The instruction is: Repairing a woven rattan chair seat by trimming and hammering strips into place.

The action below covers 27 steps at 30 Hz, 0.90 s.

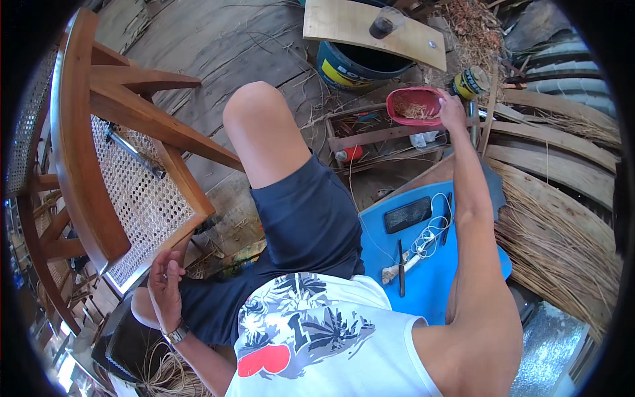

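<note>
Right hand (452, 112) has its fingers closed on the end of a pinkish-red oval plastic tub (397, 109), so the tub sits just left of that hand, with some straw-coloured shavings (411, 110) inside. Just past the same hand there's a round black-and-yellow can (471, 83). Left hand (165, 286) is loosely half-curled, right by a brown wooden chair with a woven cane seat (135, 198); can't tell if it's pinching anything, tbh.
</note>
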Each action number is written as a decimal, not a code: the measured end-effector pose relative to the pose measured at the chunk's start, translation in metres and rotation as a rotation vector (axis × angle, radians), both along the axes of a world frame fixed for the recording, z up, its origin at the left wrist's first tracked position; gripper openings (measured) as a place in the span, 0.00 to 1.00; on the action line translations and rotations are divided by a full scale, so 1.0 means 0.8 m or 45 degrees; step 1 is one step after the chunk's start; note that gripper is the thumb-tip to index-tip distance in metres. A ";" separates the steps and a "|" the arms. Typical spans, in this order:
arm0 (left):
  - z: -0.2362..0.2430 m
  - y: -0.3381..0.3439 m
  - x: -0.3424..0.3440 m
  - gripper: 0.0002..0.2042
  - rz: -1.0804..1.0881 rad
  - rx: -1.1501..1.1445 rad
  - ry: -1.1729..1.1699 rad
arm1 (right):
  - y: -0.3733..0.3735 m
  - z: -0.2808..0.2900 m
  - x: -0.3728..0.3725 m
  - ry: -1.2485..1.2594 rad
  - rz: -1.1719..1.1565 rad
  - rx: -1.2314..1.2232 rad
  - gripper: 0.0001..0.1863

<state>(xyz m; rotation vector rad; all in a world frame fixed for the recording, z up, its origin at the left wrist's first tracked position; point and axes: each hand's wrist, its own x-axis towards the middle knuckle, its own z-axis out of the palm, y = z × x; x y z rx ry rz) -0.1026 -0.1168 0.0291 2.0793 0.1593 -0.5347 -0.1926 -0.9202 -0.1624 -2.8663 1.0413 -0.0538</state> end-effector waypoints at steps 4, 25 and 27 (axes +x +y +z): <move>-0.003 0.002 -0.001 0.19 0.047 0.056 0.046 | 0.035 -0.042 0.033 0.075 -0.004 -0.006 0.21; 0.001 -0.010 0.014 0.21 0.075 0.186 0.216 | 0.055 -0.143 0.095 1.148 -0.149 0.224 0.17; 0.001 -0.010 0.018 0.21 0.076 0.185 0.215 | 0.056 -0.144 0.094 1.057 -0.179 0.234 0.18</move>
